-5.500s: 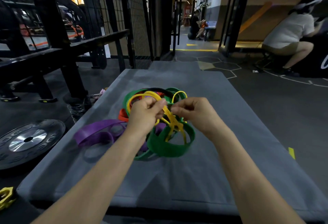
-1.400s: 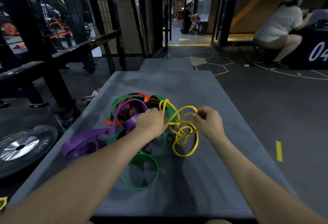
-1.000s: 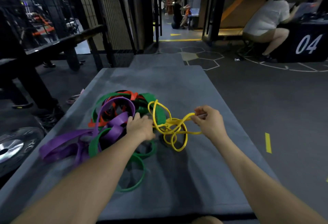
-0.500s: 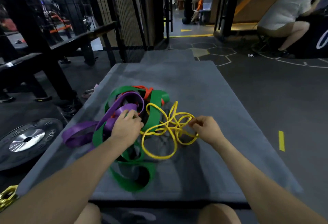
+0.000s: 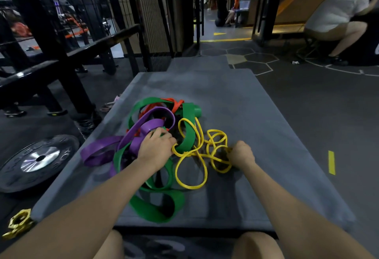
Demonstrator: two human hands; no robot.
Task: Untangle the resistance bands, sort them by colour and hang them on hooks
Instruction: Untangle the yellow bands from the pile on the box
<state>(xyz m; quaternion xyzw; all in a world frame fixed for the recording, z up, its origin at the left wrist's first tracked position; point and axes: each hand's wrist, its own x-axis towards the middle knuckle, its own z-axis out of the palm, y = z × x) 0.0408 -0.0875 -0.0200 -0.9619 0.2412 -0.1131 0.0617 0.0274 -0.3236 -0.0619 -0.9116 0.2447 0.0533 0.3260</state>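
A: Status?
B: Person kneels at 6 o'clock of the grey mat (image 5: 256, 102). Band pile sits mid-mat. Right hand (image 5: 242, 155) is curled tight around strands of the thin yellow band (image 5: 189, 171) at about 3 o'clock of the pile. Left hand (image 5: 156, 149) is down on the heap; fingers look curled into it where the yellow meets a wide green band (image 5: 187, 133), but what they hold is hidden.
A: Yellow free yet?
B: No. It loops under that green band and is twisted on itself. I'd pin the heap with the left and feed the yellow out slack, loop by loop. Pulling hard likely cinches the knot.
A: The rest?
B: Purple band (image 5: 98, 152) trails to 9 o'clock, orange band (image 5: 174, 105) buried at 12, another green loop (image 5: 155, 209) at 6, all interlaced. Weight plate (image 5: 37, 159) on the floor at 9, a gold collar (image 5: 19, 222) at 8. No hooks in view.
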